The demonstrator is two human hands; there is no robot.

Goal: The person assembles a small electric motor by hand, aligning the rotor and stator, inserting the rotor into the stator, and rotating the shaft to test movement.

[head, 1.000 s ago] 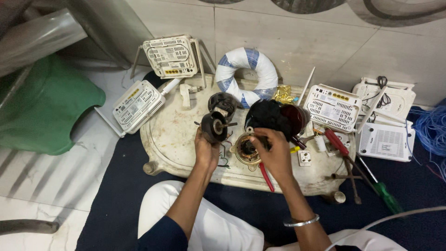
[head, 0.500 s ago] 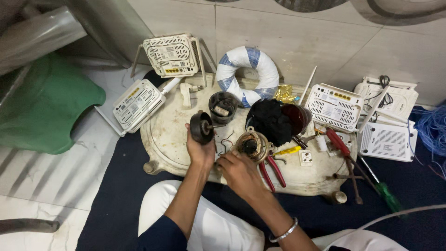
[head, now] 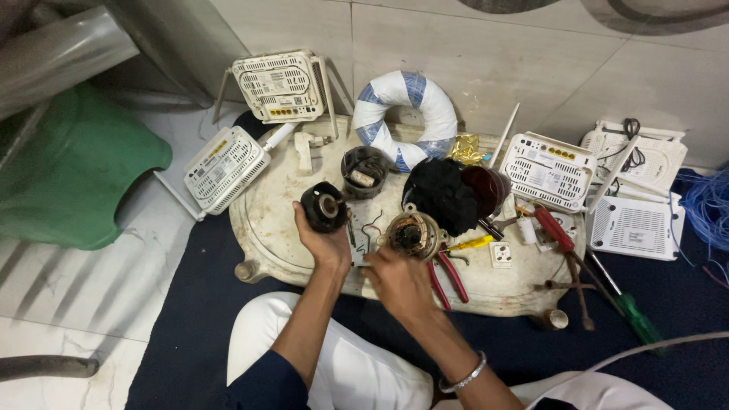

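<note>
— Sitting over a low, stained cream tabletop [head: 288, 250] set on a dark blue mat [head: 190, 319], a person in white trousers works with both hands; what surrounds them?

— Starting big: a green plastic stool [head: 68, 171] lies at far left on the tiled floor. Several white routers ring the tabletop, one [head: 279, 86] propped at the back, one [head: 222, 168] off the left edge, one [head: 548, 169] at right. A white-and-blue wrapped ring coil [head: 406, 114] stands against the wall behind.

— And nearer the hands?

— A black cloth bundle [head: 444, 193] sits mid-tabletop, just beside a dark cup [head: 364, 168] with a small cylinder in it. A red-handled screwdriver [head: 553, 228] and a green-handled screwdriver [head: 634, 319] lie to the right, the green one off the tabletop on the mat.

— What is each hand doing?

— The left hand [head: 325, 239] is raised at the tabletop's left part, fingers wrapped around a round black motor part [head: 325, 206], its pale hub facing up. The right hand [head: 399, 281], a bangle on its wrist, is curled at the tabletop's near edge, just below a round brassy motor housing [head: 410, 235] with thin wires trailing leftward; whether its fingertips pinch anything cannot be told.

— Smallest items?

— Red-handled pliers [head: 448, 277] poke out beside the right hand, touching the near edge, and a yellow-handled tool [head: 471, 244] rests just right of the housing.
</note>
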